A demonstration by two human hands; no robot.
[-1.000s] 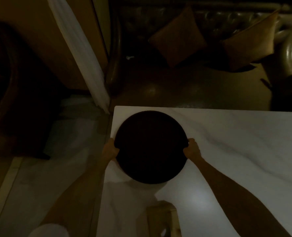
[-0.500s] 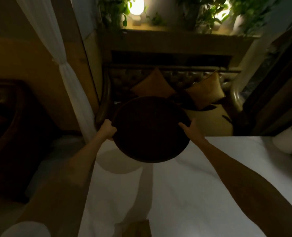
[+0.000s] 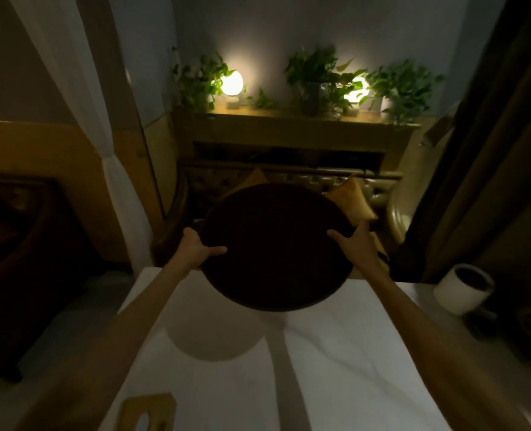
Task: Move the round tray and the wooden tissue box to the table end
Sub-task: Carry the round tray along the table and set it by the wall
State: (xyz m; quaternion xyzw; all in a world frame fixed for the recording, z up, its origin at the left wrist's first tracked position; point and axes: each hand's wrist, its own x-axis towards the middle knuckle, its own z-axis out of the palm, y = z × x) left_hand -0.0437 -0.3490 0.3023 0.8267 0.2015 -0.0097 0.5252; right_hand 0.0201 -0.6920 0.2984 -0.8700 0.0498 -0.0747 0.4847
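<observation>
Both hands, left [image 3: 195, 250] and right [image 3: 355, 245], clamp opposite rims of the round tray [image 3: 276, 247], thumbs on top.

No readable text, labels, brand marks or numbers anywhere in frame: round tray [image 3: 276, 247], wooden tissue box [image 3: 147, 412] and white cup [image 3: 461, 289] right of the tray all look blank in the dim light.

Dim room, two warm globe lamps [image 3: 231, 83] glowing behind, round shadow on white table [image 3: 335, 368], soft blur, bowed edges
</observation>
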